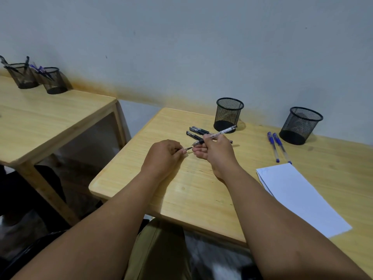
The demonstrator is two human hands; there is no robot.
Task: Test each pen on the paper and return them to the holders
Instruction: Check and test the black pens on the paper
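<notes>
- Nearest us we see both forearms reaching out over the near edge of a wooden desk (181, 199), with a lap in olive trousers (159, 251) below it.
- A sheet of white paper (298, 197) lies on the desk to our right, well apart from the hands, with a faint scribble at its far corner.
- Our left hand (164, 154) has its fingers curled, pinching a small dark pen cap (187, 148) at the fingertips.
- Our right hand (214, 148) grips a clear-barrelled pen (220, 133); its dark tip points toward the cap, just short of it, and the barrel slants up and away to the right.
- Just beyond the hands, black pens (196, 132) lie on the desk, partly hidden by the right hand.
- Two blue pens (277, 145) lie side by side farther right, between the paper and the right mesh holder.
- Two black mesh holders stand near the wall: the left one (229, 115) just behind the black pens, the right one (300, 125) well apart from it.
- On a second desk (50, 122) far left stand two more mesh holders (38, 77) with pens in them.
</notes>
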